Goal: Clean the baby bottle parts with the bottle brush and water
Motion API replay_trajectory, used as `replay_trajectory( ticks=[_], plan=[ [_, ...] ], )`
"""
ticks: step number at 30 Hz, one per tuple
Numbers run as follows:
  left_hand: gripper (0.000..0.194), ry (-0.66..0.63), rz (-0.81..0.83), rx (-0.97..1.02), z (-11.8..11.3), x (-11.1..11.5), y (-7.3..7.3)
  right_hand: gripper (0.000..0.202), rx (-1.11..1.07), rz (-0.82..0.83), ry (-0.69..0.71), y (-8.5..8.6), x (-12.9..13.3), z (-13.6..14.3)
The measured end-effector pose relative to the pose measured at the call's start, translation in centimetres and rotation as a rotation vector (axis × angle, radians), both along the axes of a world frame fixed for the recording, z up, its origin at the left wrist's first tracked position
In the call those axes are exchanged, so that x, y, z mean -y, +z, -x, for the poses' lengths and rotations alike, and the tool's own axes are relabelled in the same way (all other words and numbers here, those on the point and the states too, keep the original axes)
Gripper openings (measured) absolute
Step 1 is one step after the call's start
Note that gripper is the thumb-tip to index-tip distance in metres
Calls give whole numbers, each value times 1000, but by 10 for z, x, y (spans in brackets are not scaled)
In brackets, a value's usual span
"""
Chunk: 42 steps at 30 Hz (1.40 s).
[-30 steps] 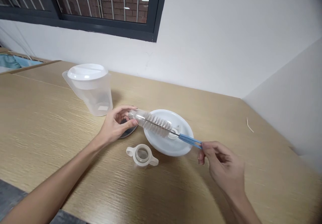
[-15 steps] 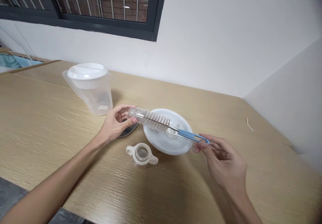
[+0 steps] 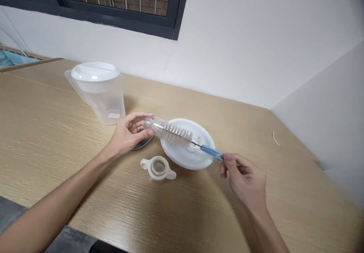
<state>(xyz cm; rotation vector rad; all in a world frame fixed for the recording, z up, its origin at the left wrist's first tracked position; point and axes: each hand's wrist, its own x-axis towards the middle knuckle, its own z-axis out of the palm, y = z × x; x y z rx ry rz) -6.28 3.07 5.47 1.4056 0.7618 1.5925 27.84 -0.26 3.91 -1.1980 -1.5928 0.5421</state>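
Note:
Between finger and thumb, my left hand (image 3: pixel 129 133) holds a small clear piece (image 3: pixel 153 125) by its rounded end. The white bristles of a brush (image 3: pixel 178 133) meet this clear piece, partly inside its right end. My right hand (image 3: pixel 244 177) pinches the end of the brush's blue handle (image 3: pixel 212 152). Below the brush lies a white oval bowl (image 3: pixel 187 163) with a small white part in it. Nearer to me, a clear container with a white two-handled ring (image 3: pixel 158 168) stands on the table.
A lidded translucent pitcher (image 3: pixel 99 94) stands at the back left. Partly behind my left hand lies a dark round disc (image 3: pixel 143 143). A thin pale strip (image 3: pixel 275 138) is on the wooden table (image 3: pixel 199 215) at the right, near the wall.
My right hand has turned and now grips the blue handle with its end covered by the fingers. The view has shifted slightly, so the objects appear higher and further left.

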Motion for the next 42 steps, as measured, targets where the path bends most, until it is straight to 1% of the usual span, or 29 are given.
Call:
replay_trajectory(
  ticks=[3,6,10,13,15,19,23,27,31,35,38,42],
  plan=[
    [42,70,47,-24,-1,-1,-1,36,10,-42,-30,-1,0,3],
    [43,128,101,-46,-1,-2,-3,24,-81,-82,-47,1,3,6],
    [49,146,139,-77,-1,-2,-3,33,-191,-145,-32,3,6,8],
    [51,154,139,-85,0,-2,-2,28,-192,-167,-54,2,6,8],
    [48,163,133,-74,1,-1,-2,24,-179,-148,-53,0,4,8],
    [45,138,115,-50,1,-2,-3,24,-172,-97,-31,-2,1,7],
    [48,76,79,-31,0,-2,-5,25,-198,-89,-40,2,3,6],
    [45,63,68,-33,-1,-2,-6,25,-167,-42,-28,6,4,6],
    [46,53,49,-24,-1,-1,-5,31,-145,-14,-29,2,4,5],
    [47,45,39,-40,-1,0,-4,40,-133,17,-72,-2,2,1],
    [47,39,42,-53,-2,0,-4,46,-112,45,-84,0,2,2],
    [46,39,28,-45,-2,1,-2,59,-47,84,-92,7,8,9]
  ],
)
